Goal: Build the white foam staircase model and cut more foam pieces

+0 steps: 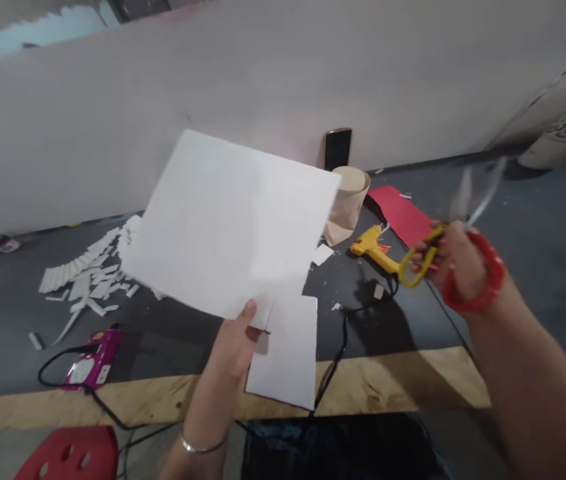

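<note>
My left hand (pixel 239 340) grips a large white foam board sheet (pixel 233 220) by its lower edge, thumb on top, holding it raised over the table. The sheet has a short slit near the thumb. Just below lies a smaller white rectangular piece (pixel 287 360), partly covered by the sheet. Off to the right, my right hand (pixel 455 260) is closed on yellow-handled scissors (pixel 417 263). Their blades are spread, blurred, and point up and away, apart from the board. A red band circles my right wrist.
Behind the scissors are a yellow glue gun (pixel 375 249), red sheet (pixel 403 213), beige roll (pixel 350 197) and phone (pixel 337 148) against the wall. White scraps (pixel 93 273) pile at left, near a purple power strip (pixel 95 360). Black cables cross the wooden table edge (pixel 387 383).
</note>
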A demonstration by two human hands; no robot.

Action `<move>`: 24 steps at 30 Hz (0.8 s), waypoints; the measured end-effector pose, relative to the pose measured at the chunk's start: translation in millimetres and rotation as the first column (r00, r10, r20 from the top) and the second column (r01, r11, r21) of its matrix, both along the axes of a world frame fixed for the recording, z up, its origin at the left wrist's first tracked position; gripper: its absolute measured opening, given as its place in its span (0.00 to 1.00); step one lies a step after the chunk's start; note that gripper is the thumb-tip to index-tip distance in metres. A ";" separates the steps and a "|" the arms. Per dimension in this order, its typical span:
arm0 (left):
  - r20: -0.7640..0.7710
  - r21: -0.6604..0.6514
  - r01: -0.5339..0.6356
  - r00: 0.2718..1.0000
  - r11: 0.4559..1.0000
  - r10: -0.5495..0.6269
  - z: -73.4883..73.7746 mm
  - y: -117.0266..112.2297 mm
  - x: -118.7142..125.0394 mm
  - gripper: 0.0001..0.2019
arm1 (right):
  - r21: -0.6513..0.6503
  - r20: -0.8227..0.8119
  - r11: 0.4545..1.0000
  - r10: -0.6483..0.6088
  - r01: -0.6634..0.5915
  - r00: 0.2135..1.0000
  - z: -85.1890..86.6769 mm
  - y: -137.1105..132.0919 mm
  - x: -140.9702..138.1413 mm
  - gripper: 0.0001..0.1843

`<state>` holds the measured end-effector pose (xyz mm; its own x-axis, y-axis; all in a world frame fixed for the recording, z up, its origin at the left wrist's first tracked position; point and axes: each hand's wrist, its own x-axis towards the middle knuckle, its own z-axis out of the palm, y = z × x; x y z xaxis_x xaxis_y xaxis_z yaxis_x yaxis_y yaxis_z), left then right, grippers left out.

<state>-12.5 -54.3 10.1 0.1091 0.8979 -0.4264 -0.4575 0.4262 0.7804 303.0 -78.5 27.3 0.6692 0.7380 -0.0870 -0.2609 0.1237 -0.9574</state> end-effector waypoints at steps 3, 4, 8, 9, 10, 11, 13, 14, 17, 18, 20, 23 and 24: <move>-0.016 0.052 -0.087 0.996 0.995 0.088 -8.0 1.6 21.9 0.20 | -0.039 -0.154 0.956 0.283 -0.292 0.947 0.5 -38.6 -18.1 0.29; -0.035 0.061 -0.113 0.993 0.992 0.116 -10.8 1.4 28.8 0.19 | -0.020 -0.181 0.897 0.432 -0.442 0.884 0.4 -52.5 -30.4 0.32; -0.042 0.026 -0.174 0.984 0.984 0.175 -14.4 -0.1 52.3 0.19 | -0.013 -0.272 0.599 0.768 -0.800 0.579 -1.0 -86.4 -81.7 0.27; -0.024 0.022 -0.179 0.983 0.984 0.180 -13.0 -0.5 56.6 0.19 | -0.019 -0.259 0.558 0.799 -0.830 0.543 -1.4 -88.1 -89.5 0.27; -0.005 0.024 -0.184 0.983 0.983 0.185 -11.0 -1.0 60.3 0.19 | -0.026 -0.255 0.529 0.817 -0.848 0.518 -2.0 -87.9 -94.3 0.27; 0.016 0.030 -0.190 0.982 0.981 0.189 -8.8 -1.5 63.5 0.19 | -0.039 -0.257 0.518 0.821 -0.854 0.510 -2.8 -86.5 -96.6 0.28; 0.052 0.037 -0.204 0.978 0.978 0.202 -4.4 -3.2 68.5 0.19 | -0.055 -0.277 0.518 0.814 -0.854 0.511 -5.2 -82.4 -95.7 0.27; 0.064 0.030 -0.216 0.975 0.976 0.214 -2.8 -4.3 70.7 0.19 | -0.062 -0.285 0.518 0.810 -0.853 0.513 -6.7 -80.5 -94.0 0.26; 0.095 -0.032 -0.218 0.971 0.975 0.220 -1.1 -7.9 75.9 0.14 | -0.096 -0.233 0.499 0.830 -0.861 0.507 -10.2 -76.9 -88.5 0.22; 0.101 -0.062 -0.208 0.972 0.976 0.214 -1.6 -9.1 77.2 0.14 | -0.118 -0.190 0.490 0.843 -0.864 0.504 -10.4 -76.4 -87.2 0.22; 0.087 -0.105 -0.191 0.976 0.976 0.201 -3.8 -10.8 78.7 0.14 | -0.165 -0.089 0.476 0.865 -0.864 0.494 -9.2 -76.2 -85.1 0.21; 0.025 -0.088 -0.208 0.977 0.974 0.211 -7.9 -11.4 78.7 0.15 | -0.222 -0.013 0.438 0.892 -0.871 0.452 -6.0 -76.7 -82.9 0.23; 0.012 -0.074 -0.213 0.977 0.974 0.214 -9.0 -11.2 78.5 0.15 | -0.234 -0.006 0.431 0.896 -0.871 0.445 -5.7 -77.0 -82.3 0.23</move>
